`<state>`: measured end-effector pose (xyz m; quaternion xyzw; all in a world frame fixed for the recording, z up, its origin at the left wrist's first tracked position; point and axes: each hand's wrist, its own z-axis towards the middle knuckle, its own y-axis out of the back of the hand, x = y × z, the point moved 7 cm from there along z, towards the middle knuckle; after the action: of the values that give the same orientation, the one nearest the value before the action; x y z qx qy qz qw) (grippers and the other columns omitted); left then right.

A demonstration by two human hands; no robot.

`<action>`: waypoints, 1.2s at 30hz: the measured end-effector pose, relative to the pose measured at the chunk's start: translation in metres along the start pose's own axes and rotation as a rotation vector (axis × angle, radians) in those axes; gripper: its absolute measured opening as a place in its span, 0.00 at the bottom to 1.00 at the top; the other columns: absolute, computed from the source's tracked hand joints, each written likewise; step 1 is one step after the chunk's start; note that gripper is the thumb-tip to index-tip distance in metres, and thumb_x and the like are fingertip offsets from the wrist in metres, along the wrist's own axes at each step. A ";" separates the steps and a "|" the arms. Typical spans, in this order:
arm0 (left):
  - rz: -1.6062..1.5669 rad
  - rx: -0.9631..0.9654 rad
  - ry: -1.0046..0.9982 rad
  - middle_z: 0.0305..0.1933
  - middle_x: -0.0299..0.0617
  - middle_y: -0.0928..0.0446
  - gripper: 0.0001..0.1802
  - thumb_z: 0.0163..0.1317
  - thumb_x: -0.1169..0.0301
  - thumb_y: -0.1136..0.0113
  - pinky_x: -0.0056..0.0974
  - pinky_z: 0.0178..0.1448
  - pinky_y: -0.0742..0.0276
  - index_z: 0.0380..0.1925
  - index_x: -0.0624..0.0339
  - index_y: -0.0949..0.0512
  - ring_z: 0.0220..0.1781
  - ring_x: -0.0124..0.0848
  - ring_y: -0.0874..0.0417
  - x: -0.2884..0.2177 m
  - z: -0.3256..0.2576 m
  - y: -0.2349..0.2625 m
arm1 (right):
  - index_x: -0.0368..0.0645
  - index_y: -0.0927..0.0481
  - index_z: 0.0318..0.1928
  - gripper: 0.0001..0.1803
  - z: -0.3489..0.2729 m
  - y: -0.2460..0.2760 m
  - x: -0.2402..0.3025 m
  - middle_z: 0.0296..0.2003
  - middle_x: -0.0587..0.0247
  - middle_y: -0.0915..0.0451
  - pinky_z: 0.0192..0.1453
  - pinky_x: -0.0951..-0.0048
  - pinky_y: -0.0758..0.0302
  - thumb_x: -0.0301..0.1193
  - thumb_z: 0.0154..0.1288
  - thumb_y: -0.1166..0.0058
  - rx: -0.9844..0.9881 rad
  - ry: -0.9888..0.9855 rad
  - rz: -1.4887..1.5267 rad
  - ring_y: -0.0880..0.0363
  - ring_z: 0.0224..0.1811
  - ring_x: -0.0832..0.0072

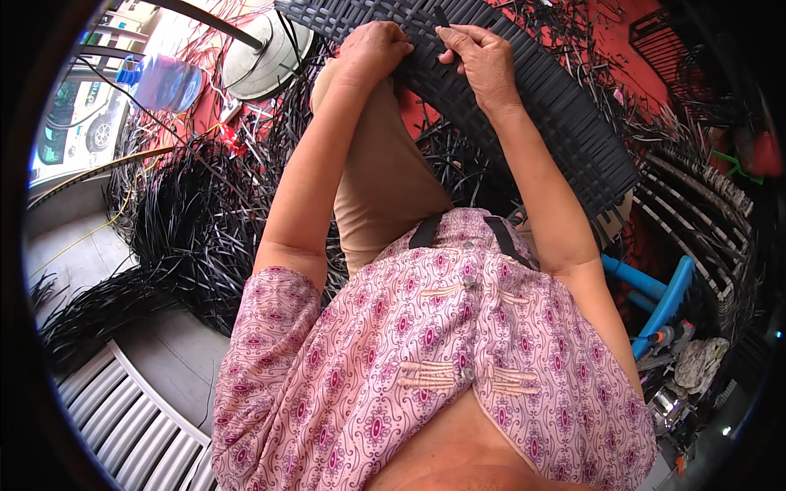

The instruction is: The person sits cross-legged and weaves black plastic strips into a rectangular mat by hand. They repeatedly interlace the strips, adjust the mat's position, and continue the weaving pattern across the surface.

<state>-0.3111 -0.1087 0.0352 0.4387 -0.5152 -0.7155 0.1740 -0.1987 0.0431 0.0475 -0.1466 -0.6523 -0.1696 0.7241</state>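
Far out at nine o'clock a heap of loose black plastic strips (176,237) sprawls across the floor, and a ribbed grey metal sheet (131,425) lies down at seven o'clock. Up at eleven o'clock a clear water bottle (164,82) with a blue cap lies beside a round grey fan base (266,53).

Toward twelve o'clock, the person's left hand (372,51) is curled with its knuckles up and fingers tucked against the near edge of the black woven panel (532,106); I cannot tell whether it pinches a strand there. Just to its right, the right hand (483,61) rests on top of the same panel, thumb and forefinger closed narrowly on a black strip (442,20) that sticks up from the weave.

The panel itself lies across the person's knee in tan trousers (385,172), running from twelve o'clock down to about three o'clock. Beyond it, at three o'clock, stands a partly woven wicker frame (696,204), and at four o'clock a blue plastic frame (659,299) sits above a clutter of tools (671,385).
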 end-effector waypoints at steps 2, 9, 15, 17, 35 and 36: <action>0.039 0.036 0.033 0.38 0.46 0.13 0.19 0.57 0.51 0.30 0.47 0.54 0.19 0.40 0.52 0.12 0.47 0.46 0.13 -0.008 0.000 -0.002 | 0.36 0.12 0.47 0.15 -0.002 0.001 -0.002 0.27 0.70 0.14 0.27 0.85 0.32 0.35 0.68 0.33 -0.012 -0.028 -0.031 0.20 0.26 0.88; 0.080 -0.068 0.030 0.39 0.46 0.13 0.17 0.55 0.55 0.30 0.47 0.53 0.18 0.40 0.51 0.11 0.47 0.45 0.13 -0.021 -0.003 -0.003 | 0.35 0.13 0.50 0.15 -0.010 0.000 -0.009 0.34 0.68 0.13 0.33 0.83 0.22 0.29 0.65 0.31 -0.030 -0.065 -0.065 0.19 0.27 0.85; -0.108 -0.035 0.038 0.36 0.44 0.12 0.15 0.57 0.58 0.31 0.45 0.52 0.17 0.40 0.53 0.11 0.44 0.43 0.11 0.003 0.004 -0.012 | 0.35 0.13 0.48 0.16 -0.008 -0.006 -0.003 0.30 0.59 0.11 0.32 0.76 0.18 0.29 0.61 0.32 -0.023 -0.025 -0.254 0.15 0.25 0.79; -0.084 -0.044 0.033 0.37 0.46 0.12 0.15 0.58 0.58 0.32 0.45 0.53 0.18 0.41 0.53 0.11 0.45 0.44 0.11 -0.002 0.003 -0.010 | 0.35 0.12 0.47 0.15 -0.009 -0.006 -0.002 0.28 0.58 0.12 0.32 0.75 0.18 0.29 0.61 0.32 -0.010 -0.032 -0.332 0.15 0.24 0.79; -0.025 -0.191 -0.039 0.37 0.47 0.12 0.15 0.58 0.60 0.34 0.46 0.51 0.17 0.41 0.54 0.11 0.42 0.45 0.11 -0.018 -0.010 -0.003 | 0.37 0.12 0.47 0.14 -0.005 -0.005 -0.008 0.29 0.65 0.12 0.31 0.79 0.20 0.30 0.63 0.32 -0.010 -0.055 -0.321 0.17 0.25 0.82; -0.019 -0.192 -0.053 0.36 0.47 0.12 0.15 0.58 0.60 0.34 0.45 0.50 0.17 0.41 0.54 0.11 0.40 0.44 0.10 -0.018 -0.008 -0.004 | 0.37 0.12 0.47 0.14 -0.005 -0.005 -0.007 0.29 0.65 0.12 0.31 0.79 0.20 0.30 0.63 0.32 -0.003 -0.044 -0.337 0.17 0.25 0.82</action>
<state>-0.2938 -0.0999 0.0392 0.4059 -0.4443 -0.7746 0.1946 -0.1973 0.0366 0.0399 -0.0399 -0.6831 -0.2864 0.6706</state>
